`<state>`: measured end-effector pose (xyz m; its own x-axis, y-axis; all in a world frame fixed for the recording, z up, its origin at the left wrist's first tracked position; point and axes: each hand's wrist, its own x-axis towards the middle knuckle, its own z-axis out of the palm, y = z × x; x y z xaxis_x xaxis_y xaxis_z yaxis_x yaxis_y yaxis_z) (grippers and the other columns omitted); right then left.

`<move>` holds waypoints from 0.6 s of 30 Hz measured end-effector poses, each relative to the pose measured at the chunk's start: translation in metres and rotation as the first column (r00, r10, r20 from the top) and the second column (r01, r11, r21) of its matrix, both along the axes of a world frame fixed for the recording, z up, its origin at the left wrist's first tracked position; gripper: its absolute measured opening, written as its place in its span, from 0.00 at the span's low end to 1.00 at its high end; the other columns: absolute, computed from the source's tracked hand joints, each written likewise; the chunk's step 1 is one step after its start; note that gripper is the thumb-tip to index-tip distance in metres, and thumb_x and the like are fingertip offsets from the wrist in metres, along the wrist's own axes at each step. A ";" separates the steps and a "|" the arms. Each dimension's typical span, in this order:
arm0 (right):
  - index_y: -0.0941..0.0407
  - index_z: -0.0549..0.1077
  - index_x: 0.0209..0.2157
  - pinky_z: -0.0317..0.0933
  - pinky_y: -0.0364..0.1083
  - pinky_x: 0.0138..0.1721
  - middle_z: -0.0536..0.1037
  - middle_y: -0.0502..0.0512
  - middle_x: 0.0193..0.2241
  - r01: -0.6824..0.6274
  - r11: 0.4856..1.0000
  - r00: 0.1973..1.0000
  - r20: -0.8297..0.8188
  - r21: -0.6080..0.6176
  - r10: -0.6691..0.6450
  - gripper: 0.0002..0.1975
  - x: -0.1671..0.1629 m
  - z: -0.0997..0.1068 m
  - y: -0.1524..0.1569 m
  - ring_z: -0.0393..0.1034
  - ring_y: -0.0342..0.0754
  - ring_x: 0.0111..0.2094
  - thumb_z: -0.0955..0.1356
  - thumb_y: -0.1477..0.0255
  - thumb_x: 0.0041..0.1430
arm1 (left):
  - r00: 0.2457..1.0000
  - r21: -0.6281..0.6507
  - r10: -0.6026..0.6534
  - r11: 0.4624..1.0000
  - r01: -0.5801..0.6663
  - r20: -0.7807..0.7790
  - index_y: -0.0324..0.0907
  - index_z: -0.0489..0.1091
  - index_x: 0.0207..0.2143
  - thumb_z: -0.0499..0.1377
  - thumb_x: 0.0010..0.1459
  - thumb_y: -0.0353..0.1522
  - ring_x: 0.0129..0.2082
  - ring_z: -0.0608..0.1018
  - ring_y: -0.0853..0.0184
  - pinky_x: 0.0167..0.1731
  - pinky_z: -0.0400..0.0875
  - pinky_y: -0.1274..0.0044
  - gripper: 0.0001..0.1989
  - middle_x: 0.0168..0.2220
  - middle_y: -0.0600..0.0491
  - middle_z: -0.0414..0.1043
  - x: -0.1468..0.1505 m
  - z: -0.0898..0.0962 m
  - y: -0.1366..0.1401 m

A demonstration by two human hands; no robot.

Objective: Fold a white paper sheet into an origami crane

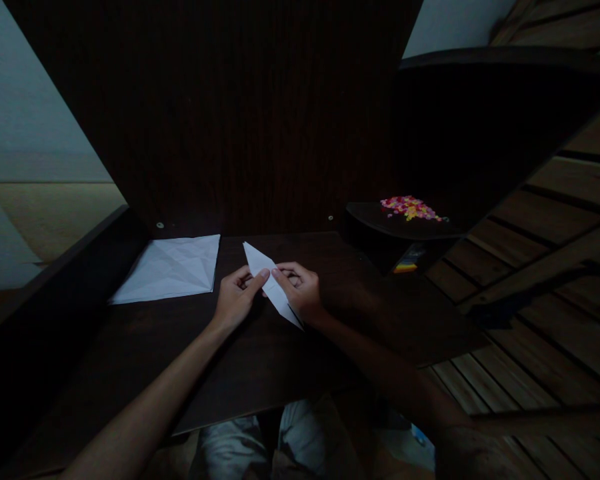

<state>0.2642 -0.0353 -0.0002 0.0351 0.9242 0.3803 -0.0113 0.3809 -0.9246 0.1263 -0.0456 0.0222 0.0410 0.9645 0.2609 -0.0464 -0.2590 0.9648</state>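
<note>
Left hand [236, 295]: fingers curled and gripping the left edge of the folded paper [279, 297], thumb laid flat on its upper face. Right hand [301, 291]: fingers bent and gripping the opposite edge, thumb likewise on the upper face. The 2 thumb tips lie just beside each other near the middle of the piece. The exact position of the fingertips behind the paper cannot be told.

The folded paper is white, narrow and elongated, with 2 pointed ends. It is held above the dark desk [260, 363], slanting from upper left to lower right; the lower right point extends past the right thumb.

To the left of the hands, a stack of white sheets [173, 268] lies flat on the desk, its top sheet marked with creases. It is apart from the left hand and near the side panel [65, 267].

To the right, well apart from the right hand, a low rounded shelf [363, 213] bears a loose heap of small pink, red and yellow pieces [410, 208], too small to identify
</note>
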 end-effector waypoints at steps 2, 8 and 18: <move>0.58 0.73 0.35 0.64 0.41 0.21 0.74 0.51 0.23 -0.052 0.997 0.998 -0.032 -0.050 0.051 0.15 0.000 0.000 0.002 0.72 0.44 0.22 0.70 0.61 0.51 | 1.000 -0.002 0.026 1.000 -0.026 0.013 0.38 0.75 0.31 0.64 0.50 0.39 0.25 0.74 0.68 0.28 0.68 0.78 0.12 0.26 0.53 0.75 -0.001 0.001 0.001; 0.59 0.73 0.33 0.62 0.40 0.22 0.76 0.50 0.22 -0.263 0.934 0.965 -0.044 -0.241 0.260 0.20 0.006 0.008 0.008 0.71 0.43 0.22 0.74 0.60 0.42 | 0.967 0.003 0.224 0.974 -0.226 0.117 0.39 0.70 0.21 0.65 0.47 0.38 0.19 0.68 0.73 0.22 0.61 0.80 0.12 0.18 0.58 0.66 -0.010 0.003 0.009; 0.60 0.69 0.29 0.67 0.43 0.19 0.77 0.53 0.22 -0.434 0.815 0.900 -0.136 -0.385 0.415 0.23 0.010 0.014 0.007 0.74 0.48 0.20 0.75 0.57 0.39 | 0.918 -0.030 0.332 0.942 -0.333 0.217 0.38 0.70 0.21 0.66 0.46 0.38 0.20 0.67 0.74 0.22 0.61 0.82 0.13 0.19 0.58 0.66 -0.016 -0.002 0.017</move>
